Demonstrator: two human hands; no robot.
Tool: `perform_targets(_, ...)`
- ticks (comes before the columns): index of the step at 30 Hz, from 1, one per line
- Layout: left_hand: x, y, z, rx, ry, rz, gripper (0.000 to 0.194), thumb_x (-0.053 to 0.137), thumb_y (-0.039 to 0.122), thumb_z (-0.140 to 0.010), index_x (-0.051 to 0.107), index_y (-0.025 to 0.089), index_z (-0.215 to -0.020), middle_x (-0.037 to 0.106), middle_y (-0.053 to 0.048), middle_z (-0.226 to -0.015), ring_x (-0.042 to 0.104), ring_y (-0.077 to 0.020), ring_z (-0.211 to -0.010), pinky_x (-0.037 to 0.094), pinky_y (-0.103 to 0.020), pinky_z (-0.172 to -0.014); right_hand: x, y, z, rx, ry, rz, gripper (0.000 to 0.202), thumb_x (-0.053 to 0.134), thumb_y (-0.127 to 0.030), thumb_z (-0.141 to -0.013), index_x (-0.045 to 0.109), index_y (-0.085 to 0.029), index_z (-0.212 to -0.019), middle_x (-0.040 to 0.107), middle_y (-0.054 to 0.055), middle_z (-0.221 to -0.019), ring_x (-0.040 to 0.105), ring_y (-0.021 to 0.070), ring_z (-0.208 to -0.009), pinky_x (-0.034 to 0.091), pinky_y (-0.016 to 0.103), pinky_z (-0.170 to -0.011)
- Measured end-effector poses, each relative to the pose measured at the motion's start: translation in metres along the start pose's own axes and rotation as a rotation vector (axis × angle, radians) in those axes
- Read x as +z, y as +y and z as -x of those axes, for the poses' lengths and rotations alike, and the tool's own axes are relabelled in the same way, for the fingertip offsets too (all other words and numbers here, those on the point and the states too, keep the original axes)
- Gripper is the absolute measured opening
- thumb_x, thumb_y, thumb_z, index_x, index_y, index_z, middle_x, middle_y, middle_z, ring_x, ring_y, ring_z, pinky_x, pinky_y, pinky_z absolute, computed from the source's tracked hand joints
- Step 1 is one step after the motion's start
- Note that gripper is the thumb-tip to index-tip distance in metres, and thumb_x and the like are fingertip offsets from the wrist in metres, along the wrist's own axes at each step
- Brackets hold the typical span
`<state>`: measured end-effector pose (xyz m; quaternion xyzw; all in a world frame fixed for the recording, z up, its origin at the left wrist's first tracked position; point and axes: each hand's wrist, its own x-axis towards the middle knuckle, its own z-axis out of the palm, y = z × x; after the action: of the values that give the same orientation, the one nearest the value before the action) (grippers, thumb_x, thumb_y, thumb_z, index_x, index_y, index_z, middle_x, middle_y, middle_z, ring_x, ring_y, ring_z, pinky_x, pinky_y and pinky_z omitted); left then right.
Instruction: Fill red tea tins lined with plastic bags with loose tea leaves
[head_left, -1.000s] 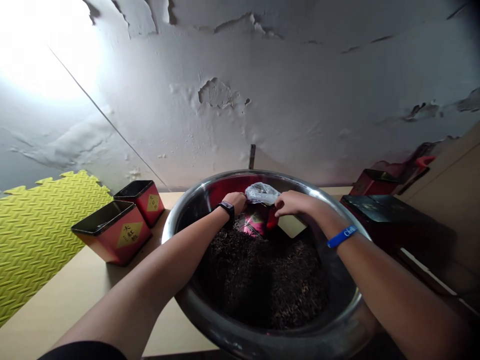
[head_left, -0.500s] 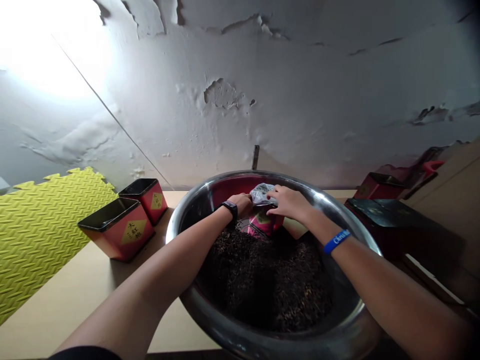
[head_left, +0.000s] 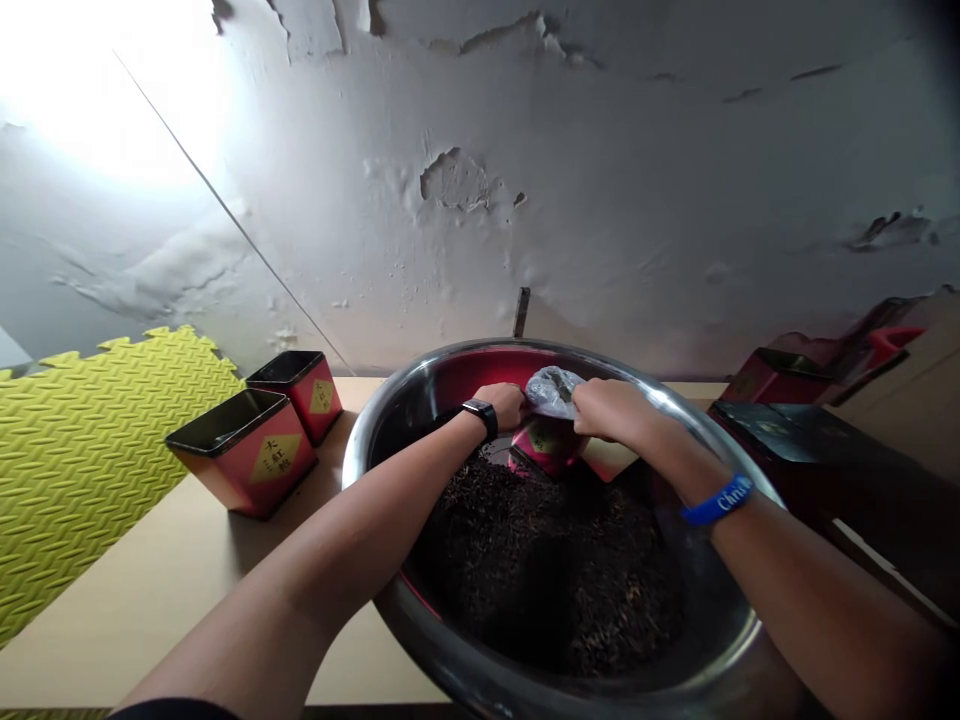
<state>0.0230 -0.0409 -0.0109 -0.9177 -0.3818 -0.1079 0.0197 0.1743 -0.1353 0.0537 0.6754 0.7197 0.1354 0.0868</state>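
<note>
A large metal basin [head_left: 420, 385] holds a heap of dark, dry leaf-like material [head_left: 555, 560]. Inside it, near the far rim, stands a red tin [head_left: 546, 445] with a clear plastic bag [head_left: 553, 390] at its mouth. My left hand [head_left: 504, 406], with a black watch on the wrist, is closed on the bag's left edge. On the opposite edge my right hand [head_left: 606, 408] is closed too, a blue band on its wrist. A pale yellow face [head_left: 609, 458] of a tin shows right of the red one.
Two open red tins [head_left: 259, 465] [head_left: 300, 392] stand on the wooden table [head_left: 150, 600] left of the basin. Beyond them lies a yellow foam mat [head_left: 97, 450]. At the right are a dark box [head_left: 780, 435] and another red tin [head_left: 787, 375]. A peeling wall [head_left: 637, 200] rises behind.
My right hand has closed from spread fingers onto the bag's edge. The bag looks pulled wider between my hands. The view has shifted slightly.
</note>
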Motion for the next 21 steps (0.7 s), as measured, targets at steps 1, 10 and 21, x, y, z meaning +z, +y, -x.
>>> perform_targets(1,0.0,0.002,0.0,-0.022,-0.015,0.013,0.035,0.041,0.044,-0.077,0.065,0.023,-0.091,0.062,-0.007,-0.094,0.057,-0.0201,-0.082,0.042,-0.027,-0.067,-0.002,0.001,0.002,-0.008,-0.065,-0.016,0.012,0.059,-0.018,-0.057,0.063,-0.013,-0.067,0.062,0.011,-0.068,0.06,0.0226,-0.062,0.038,0.027,-0.052)
perform_targets(10,-0.003,0.006,-0.003,-0.1,-0.091,0.049,0.035,0.048,0.045,-0.072,0.065,0.018,-0.088,0.063,-0.012,-0.088,0.058,-0.025,-0.08,0.044,-0.032,-0.066,0.004,0.002,-0.001,-0.05,0.015,-0.13,0.004,0.058,-0.015,-0.057,0.06,-0.013,-0.055,0.061,0.013,-0.063,0.058,0.0228,-0.063,0.036,0.029,-0.056)
perform_targets(21,-0.005,-0.055,0.004,-0.447,-0.157,0.694,0.023,0.052,0.027,-0.07,0.064,0.013,-0.083,0.064,-0.007,-0.075,0.057,-0.0134,-0.059,0.044,-0.02,-0.05,0.066,0.019,-0.038,-0.041,0.369,-0.575,0.023,0.041,-0.026,-0.076,0.061,-0.015,-0.08,0.063,0.007,-0.086,0.056,0.0178,-0.08,0.038,0.025,-0.071)
